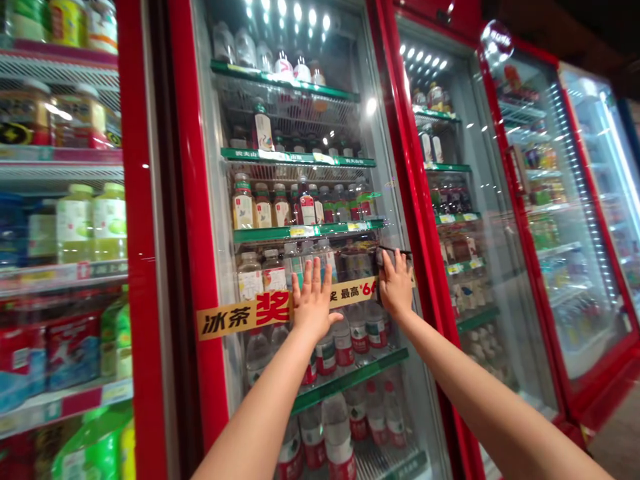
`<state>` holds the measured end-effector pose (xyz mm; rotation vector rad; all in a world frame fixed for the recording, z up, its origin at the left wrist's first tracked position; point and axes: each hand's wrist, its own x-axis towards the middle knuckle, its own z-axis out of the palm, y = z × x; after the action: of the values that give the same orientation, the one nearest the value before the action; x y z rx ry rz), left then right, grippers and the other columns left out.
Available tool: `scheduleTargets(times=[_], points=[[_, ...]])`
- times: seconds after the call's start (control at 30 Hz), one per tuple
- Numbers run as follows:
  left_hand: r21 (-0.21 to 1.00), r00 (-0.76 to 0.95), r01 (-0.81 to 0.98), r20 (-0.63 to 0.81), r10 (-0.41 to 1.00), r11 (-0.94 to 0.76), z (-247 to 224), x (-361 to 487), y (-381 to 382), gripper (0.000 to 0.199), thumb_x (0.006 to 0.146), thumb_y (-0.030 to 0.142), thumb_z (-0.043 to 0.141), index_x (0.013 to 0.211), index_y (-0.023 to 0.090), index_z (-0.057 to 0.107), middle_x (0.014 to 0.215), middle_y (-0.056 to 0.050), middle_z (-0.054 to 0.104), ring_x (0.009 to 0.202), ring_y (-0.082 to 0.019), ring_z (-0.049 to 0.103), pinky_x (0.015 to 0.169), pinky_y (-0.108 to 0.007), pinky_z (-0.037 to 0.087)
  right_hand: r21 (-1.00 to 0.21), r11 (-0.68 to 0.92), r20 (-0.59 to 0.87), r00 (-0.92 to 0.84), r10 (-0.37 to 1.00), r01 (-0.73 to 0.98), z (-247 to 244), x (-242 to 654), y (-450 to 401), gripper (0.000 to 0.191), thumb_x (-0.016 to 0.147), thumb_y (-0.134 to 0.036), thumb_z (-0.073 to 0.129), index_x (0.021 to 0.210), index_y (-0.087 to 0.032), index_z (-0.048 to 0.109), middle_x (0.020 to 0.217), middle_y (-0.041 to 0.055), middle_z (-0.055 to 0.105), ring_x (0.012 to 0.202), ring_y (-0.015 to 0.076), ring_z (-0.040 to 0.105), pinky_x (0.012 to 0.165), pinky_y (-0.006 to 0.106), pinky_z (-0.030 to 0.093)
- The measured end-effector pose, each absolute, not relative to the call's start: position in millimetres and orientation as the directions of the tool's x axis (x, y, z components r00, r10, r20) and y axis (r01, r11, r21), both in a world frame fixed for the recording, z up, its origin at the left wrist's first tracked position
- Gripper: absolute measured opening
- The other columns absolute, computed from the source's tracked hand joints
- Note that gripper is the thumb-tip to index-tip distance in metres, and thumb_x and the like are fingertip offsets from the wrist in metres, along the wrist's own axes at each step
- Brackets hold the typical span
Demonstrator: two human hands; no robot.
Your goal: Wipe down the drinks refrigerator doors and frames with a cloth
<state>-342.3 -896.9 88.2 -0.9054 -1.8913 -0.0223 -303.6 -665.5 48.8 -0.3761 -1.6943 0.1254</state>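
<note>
Glass door (345, 127): sitting in the red frame (203, 220), straight ahead.
Banner (245, 317): crossing the door at hand height, likely for catching shoppers' eyes.
Bottles: facing labels outward, probably for easy reading.
Left hand (313, 307): spreading wide, palm toward banner, holding nothing.
Right hand (397, 287): opening partway, fingers pointing up, touching dark handle (381, 260); grip unclear.

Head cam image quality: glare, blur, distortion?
Head view: light spots and a bright glint across the middle glass door. Head view: far-right cooler soft, partly washed out; red frames slant, likely wide-angle plus tilt. Head view: left hand, right hand and lettered strip fairly clear.
</note>
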Motion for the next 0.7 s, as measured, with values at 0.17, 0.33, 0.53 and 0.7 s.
scheduleTargets(times=[0.17, 0.33, 0.53, 0.7], points=[[-0.361, -0.221, 0.606, 0.78, 0.586, 0.709, 89, -344, -897, 0.125, 0.067, 0.052, 0.087, 0.162, 0.025, 0.011, 0.169, -0.017, -0.005, 0.156, -0.035, -0.009, 0.123, -0.064, -0.004, -0.062, 0.994, 0.972, -0.223, 0.081, 0.093, 29, -303, -673, 0.059, 0.1, -0.02, 0.04, 0.158, -0.029, 0.035, 0.169, 0.0123, 0.02, 0.156, 0.0315, 0.016, 0.12, 0.06, 0.028], [-0.358, -0.227, 0.62, 0.769, 0.597, 0.698, 90, -350, -896, 0.128, 0.067, 0.055, 0.086, 0.162, 0.029, 0.004, 0.168, -0.014, -0.011, 0.155, -0.036, -0.011, 0.122, -0.066, -0.005, -0.062, 0.997, 0.969, -0.236, 0.069, 0.035, 83, -301, -642, 0.059, 0.1, -0.021, 0.039, 0.158, -0.034, 0.034, 0.169, 0.0062, 0.023, 0.156, 0.0271, 0.017, 0.122, 0.057, 0.028], [-0.363, -0.233, 0.617, 0.763, 0.602, 0.699, 92, -351, -894, 0.125, 0.065, 0.056, 0.087, 0.162, 0.026, 0.013, 0.168, -0.017, -0.011, 0.154, -0.037, -0.013, 0.121, -0.066, -0.007, -0.339, 0.93, 0.93, -0.097, 0.354, 0.141, 21, -298, -619, 0.064, 0.099, -0.021, 0.039, 0.161, -0.026, 0.026, 0.169, 0.0158, 0.019, 0.155, 0.0334, 0.02, 0.116, 0.061, 0.035], [-0.371, -0.215, 0.606, 0.775, 0.594, 0.704, 92, -352, -894, 0.124, 0.067, 0.054, 0.086, 0.162, 0.026, 0.01, 0.168, -0.017, -0.009, 0.155, -0.036, -0.013, 0.121, -0.067, -0.006, -0.203, 0.964, 0.941, -0.237, 0.241, 0.173, 26, -298, -622, 0.068, 0.096, -0.018, 0.043, 0.161, -0.026, 0.026, 0.17, 0.016, 0.016, 0.156, 0.0331, 0.017, 0.117, 0.06, 0.033]])
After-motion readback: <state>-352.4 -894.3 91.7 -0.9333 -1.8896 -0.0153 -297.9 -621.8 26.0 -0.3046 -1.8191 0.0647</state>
